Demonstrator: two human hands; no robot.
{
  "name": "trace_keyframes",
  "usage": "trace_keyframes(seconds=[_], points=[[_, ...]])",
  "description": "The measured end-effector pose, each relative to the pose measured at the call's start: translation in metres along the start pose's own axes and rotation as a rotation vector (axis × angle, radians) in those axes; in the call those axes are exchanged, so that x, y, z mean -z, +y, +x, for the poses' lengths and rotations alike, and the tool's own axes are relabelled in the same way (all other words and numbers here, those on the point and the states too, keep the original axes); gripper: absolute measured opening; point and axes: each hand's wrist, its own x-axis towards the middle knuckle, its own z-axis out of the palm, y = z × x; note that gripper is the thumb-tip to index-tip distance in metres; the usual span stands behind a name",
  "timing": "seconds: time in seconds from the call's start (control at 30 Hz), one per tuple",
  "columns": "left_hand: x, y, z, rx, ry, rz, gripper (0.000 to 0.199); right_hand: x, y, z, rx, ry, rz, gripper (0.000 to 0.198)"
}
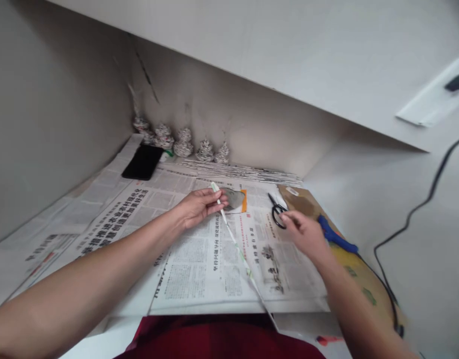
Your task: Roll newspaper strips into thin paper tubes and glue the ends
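Note:
My left hand (pixel 204 207) is closed on a thin rolled paper stick (pixel 232 240), white with green marks. The stick slants down toward the red clothing at the near edge of the table, its wider tip poking up past my fingers. Just behind those fingers, a grey patch with an orange edge (pixel 243 200) lies on the newspaper. At the right, my right hand (pixel 302 230) is closed at the black handle loop of a pair of scissors (pixel 277 213), whose blades point away from me. The fingertips partly cover the handle.
Newspaper (pixel 192 269) covers the table. Along the back stand several coiled paper pieces (pixel 183 142), beside a bundle of paper sticks (pixel 247 173). A black phone (pixel 143 162) lies left. A blue-handled tool (pixel 337 235), cardboard (pixel 307 199) and a black cable (pixel 408 219) are right. A sloped panel overhangs.

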Motion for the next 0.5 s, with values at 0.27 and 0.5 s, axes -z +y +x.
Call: trace_keyframes(seconds=[0.27,0.5], points=[[-0.007,-0.007,-0.006,-0.001,-0.04,0.018,0.011,0.066,0.127,-0.019,-0.383,-0.005,-0.68,0.044],[-0.008,-0.008,-0.006,-0.009,-0.012,0.018,0.013,0.064,0.124,-0.025,-0.381,-0.067,-0.777,0.051]])
